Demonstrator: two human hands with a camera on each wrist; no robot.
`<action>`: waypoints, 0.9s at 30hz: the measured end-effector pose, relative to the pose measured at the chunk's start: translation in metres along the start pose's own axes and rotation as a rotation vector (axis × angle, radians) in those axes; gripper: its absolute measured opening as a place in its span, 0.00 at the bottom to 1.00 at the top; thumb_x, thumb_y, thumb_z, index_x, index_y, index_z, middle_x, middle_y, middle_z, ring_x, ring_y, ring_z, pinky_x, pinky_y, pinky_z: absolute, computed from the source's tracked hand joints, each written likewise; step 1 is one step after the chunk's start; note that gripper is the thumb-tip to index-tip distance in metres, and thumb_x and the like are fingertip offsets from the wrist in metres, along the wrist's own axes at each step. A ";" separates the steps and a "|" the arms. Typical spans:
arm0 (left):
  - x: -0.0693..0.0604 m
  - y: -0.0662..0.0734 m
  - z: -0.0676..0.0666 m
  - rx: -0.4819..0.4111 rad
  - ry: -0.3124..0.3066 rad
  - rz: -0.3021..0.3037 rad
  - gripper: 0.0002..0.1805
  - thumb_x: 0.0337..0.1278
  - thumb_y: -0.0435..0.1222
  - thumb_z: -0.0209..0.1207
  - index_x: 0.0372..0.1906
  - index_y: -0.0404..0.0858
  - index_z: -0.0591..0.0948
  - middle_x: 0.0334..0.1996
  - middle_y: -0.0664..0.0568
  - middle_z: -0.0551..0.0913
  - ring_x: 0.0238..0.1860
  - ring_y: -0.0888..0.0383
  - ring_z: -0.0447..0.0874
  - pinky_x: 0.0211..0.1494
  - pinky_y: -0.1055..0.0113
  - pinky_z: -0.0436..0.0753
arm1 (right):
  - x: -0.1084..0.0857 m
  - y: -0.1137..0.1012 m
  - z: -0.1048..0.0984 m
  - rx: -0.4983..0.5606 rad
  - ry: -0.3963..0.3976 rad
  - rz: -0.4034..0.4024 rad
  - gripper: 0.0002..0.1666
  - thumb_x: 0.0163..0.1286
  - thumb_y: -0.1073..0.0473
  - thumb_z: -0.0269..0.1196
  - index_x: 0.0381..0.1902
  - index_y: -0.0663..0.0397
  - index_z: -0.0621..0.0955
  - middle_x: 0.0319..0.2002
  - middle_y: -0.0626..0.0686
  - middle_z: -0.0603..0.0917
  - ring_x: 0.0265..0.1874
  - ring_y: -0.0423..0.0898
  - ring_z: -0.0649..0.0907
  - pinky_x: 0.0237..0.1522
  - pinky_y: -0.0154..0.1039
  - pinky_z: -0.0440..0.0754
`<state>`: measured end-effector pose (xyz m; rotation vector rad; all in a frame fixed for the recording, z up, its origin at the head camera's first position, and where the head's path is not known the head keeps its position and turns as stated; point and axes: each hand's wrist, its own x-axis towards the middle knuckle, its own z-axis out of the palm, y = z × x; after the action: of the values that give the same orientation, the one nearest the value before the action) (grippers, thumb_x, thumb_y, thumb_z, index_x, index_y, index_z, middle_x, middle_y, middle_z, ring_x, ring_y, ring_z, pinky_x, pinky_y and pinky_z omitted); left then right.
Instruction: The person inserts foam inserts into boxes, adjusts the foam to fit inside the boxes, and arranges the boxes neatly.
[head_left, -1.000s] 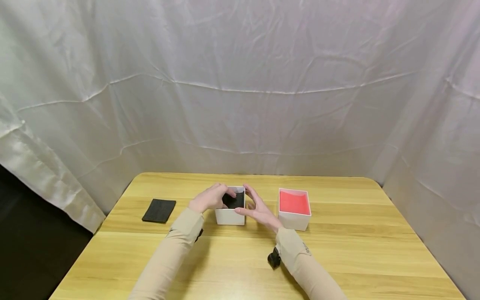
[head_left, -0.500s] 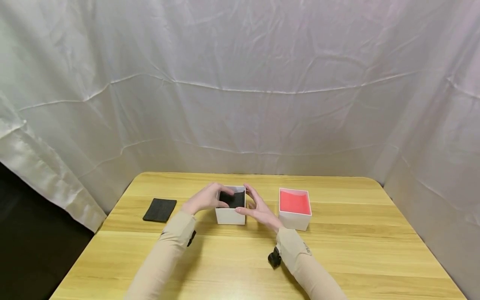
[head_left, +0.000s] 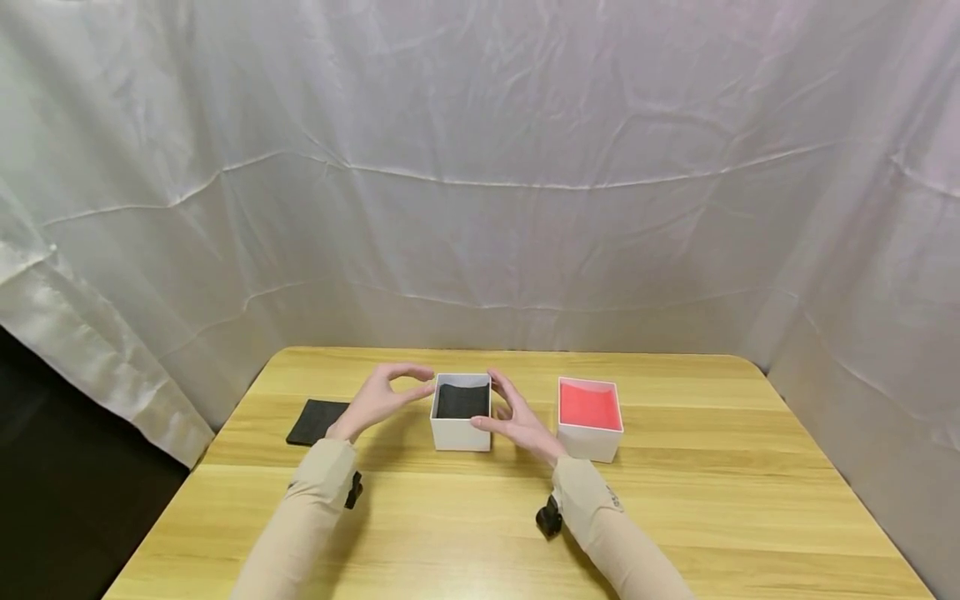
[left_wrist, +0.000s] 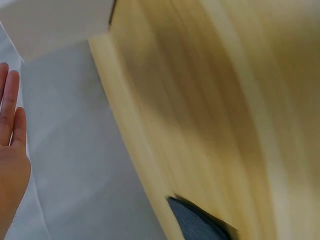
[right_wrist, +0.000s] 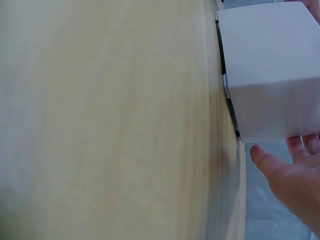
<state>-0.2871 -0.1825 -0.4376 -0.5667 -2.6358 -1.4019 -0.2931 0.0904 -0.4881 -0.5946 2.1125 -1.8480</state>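
Observation:
My left hand is just left of a white box, its thumb and fingers held apart with nothing between them. Dark material that looks like a black square pad lies inside that box. At the box's right side, my right hand spreads its thumb near the front corner and its fingers along the back. The right wrist view has those fingers touching the box wall, while the thumb appears slightly apart. Partly behind the left wrist, black square pads lie on the table, layered in the left wrist view.
A second white box, with a red lining or sheet inside, stands to the right, close to my right wrist. Both boxes rest on the wooden table. A grey-white curtain hangs behind and at the sides.
My left hand has come out of the white box and moved left, leaving the black pad inside in view. The right hand has stayed at the box.

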 end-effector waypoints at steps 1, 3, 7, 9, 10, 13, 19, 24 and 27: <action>-0.003 -0.002 -0.003 -0.008 0.013 -0.004 0.18 0.59 0.42 0.70 0.52 0.38 0.86 0.51 0.46 0.88 0.61 0.44 0.81 0.72 0.40 0.69 | 0.000 0.000 0.000 0.002 -0.001 -0.002 0.57 0.65 0.60 0.70 0.82 0.47 0.49 0.81 0.58 0.53 0.81 0.58 0.51 0.79 0.61 0.51; -0.008 -0.009 -0.008 -0.012 0.031 -0.002 0.17 0.60 0.40 0.69 0.52 0.39 0.86 0.50 0.45 0.88 0.60 0.43 0.82 0.71 0.39 0.70 | 0.000 0.000 0.000 0.007 -0.002 -0.003 0.57 0.65 0.60 0.70 0.82 0.47 0.49 0.81 0.58 0.52 0.81 0.58 0.51 0.80 0.61 0.51; -0.020 -0.022 -0.020 -0.008 0.053 -0.018 0.18 0.60 0.40 0.69 0.54 0.39 0.84 0.51 0.43 0.88 0.59 0.42 0.81 0.70 0.38 0.70 | 0.000 0.001 0.000 0.011 -0.003 -0.001 0.57 0.65 0.60 0.70 0.82 0.47 0.49 0.82 0.57 0.51 0.81 0.59 0.51 0.79 0.61 0.50; -0.025 -0.030 -0.026 0.004 0.064 -0.030 0.19 0.59 0.41 0.69 0.55 0.40 0.84 0.52 0.43 0.88 0.60 0.42 0.81 0.70 0.38 0.69 | 0.000 0.002 -0.001 0.007 -0.003 -0.003 0.57 0.65 0.59 0.71 0.82 0.47 0.49 0.82 0.57 0.51 0.81 0.59 0.51 0.79 0.62 0.51; -0.028 -0.033 -0.030 0.008 0.067 -0.037 0.20 0.59 0.40 0.70 0.55 0.40 0.84 0.53 0.43 0.87 0.60 0.42 0.80 0.70 0.38 0.69 | 0.000 0.002 -0.001 0.004 -0.003 -0.004 0.57 0.65 0.59 0.71 0.82 0.47 0.49 0.82 0.57 0.51 0.81 0.59 0.51 0.79 0.62 0.51; -0.036 -0.043 -0.040 0.032 0.064 -0.055 0.22 0.59 0.41 0.69 0.58 0.41 0.82 0.55 0.43 0.86 0.62 0.42 0.80 0.66 0.39 0.75 | 0.000 0.002 -0.001 0.001 0.000 -0.006 0.57 0.64 0.58 0.71 0.82 0.47 0.50 0.82 0.57 0.52 0.81 0.58 0.51 0.79 0.62 0.51; -0.053 -0.055 -0.053 0.093 0.063 -0.032 0.20 0.61 0.35 0.68 0.57 0.35 0.82 0.55 0.38 0.85 0.61 0.39 0.79 0.65 0.36 0.74 | -0.001 0.002 0.000 0.004 0.006 -0.001 0.57 0.65 0.59 0.71 0.82 0.45 0.50 0.81 0.57 0.52 0.81 0.58 0.51 0.79 0.61 0.51; -0.062 -0.065 -0.060 0.089 0.060 -0.066 0.22 0.60 0.34 0.68 0.57 0.31 0.81 0.56 0.33 0.83 0.62 0.35 0.77 0.69 0.35 0.68 | 0.000 0.003 -0.001 0.009 0.000 0.003 0.57 0.65 0.59 0.71 0.81 0.45 0.50 0.81 0.57 0.53 0.81 0.57 0.51 0.80 0.60 0.51; -0.068 -0.068 -0.065 0.093 0.053 -0.105 0.26 0.58 0.35 0.69 0.60 0.29 0.78 0.56 0.33 0.83 0.63 0.33 0.75 0.69 0.34 0.67 | 0.000 0.001 -0.001 0.010 -0.005 0.005 0.57 0.65 0.59 0.70 0.81 0.44 0.50 0.81 0.57 0.52 0.81 0.58 0.51 0.80 0.60 0.51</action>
<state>-0.2551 -0.2889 -0.4709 -0.3806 -2.7070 -1.2934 -0.2942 0.0914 -0.4892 -0.5909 2.0986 -1.8507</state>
